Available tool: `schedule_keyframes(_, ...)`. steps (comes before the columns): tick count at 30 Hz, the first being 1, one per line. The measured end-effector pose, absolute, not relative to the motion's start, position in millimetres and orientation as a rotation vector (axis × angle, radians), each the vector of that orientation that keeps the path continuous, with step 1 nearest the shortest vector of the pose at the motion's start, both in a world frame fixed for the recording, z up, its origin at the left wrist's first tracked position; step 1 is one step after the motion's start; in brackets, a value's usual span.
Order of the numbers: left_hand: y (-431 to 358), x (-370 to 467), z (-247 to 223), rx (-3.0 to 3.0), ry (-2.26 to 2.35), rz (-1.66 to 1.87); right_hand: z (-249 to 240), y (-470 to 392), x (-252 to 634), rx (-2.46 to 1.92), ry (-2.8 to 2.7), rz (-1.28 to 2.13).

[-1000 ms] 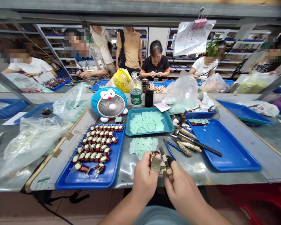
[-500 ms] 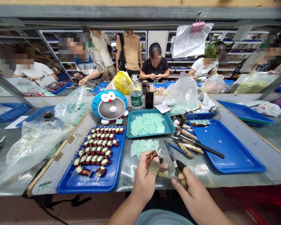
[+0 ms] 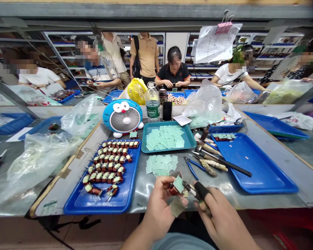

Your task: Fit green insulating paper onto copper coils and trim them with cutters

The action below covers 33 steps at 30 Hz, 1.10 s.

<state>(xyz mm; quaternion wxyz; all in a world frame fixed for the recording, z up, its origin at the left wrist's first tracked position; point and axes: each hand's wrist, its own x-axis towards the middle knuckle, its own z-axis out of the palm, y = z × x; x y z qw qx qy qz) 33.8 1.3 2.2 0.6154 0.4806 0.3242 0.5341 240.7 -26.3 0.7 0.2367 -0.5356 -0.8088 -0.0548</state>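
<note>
My left hand is closed on a small copper-wound coil. A pale green square sheet lies against the coil's upper face. Greyish tape or cloth wraps a finger of this hand. My right hand, with a black sleeve on one finger, grips a wooden-handled tool. The tool's metal end is at the green sheet's right edge; whether they touch I cannot tell. Just beyond my hands lies a loose pile of green sheets.
On the left, a blue tray carries rows of coils. A teal tray holds more green sheets. Blue-handled pliers and several wooden-handled tools lie right of centre, beside another blue tray. A fan and bottle stand behind.
The coil has turned in my left hand, and a green sheet now shows on it. My right hand has brought the tool's metal end left, up to the coil.
</note>
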Motion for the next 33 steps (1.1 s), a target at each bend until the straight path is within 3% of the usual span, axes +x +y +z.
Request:
schedule_keyframes(7,-0.2,29.1,17.2,1.073,0.612,1.068,3.5,-25.6,259.8,-1.441,-2.317,-0.081)
schedule_keyframes(14,-3.9,36.9,13.1,1.277,0.843,1.124,-8.8,-17.1,260.7,-1.494,-2.238,-0.085)
schedule_keyframes(26,1.4,33.7,28.5,1.470,0.837,1.143,1.6,-16.3,270.2,-1.245,-2.333,-0.074)
schedule_keyframes(33,8.4,31.0,31.3,1.129,0.626,1.087,6.4,-17.5,274.3,-1.288,-2.319,0.072)
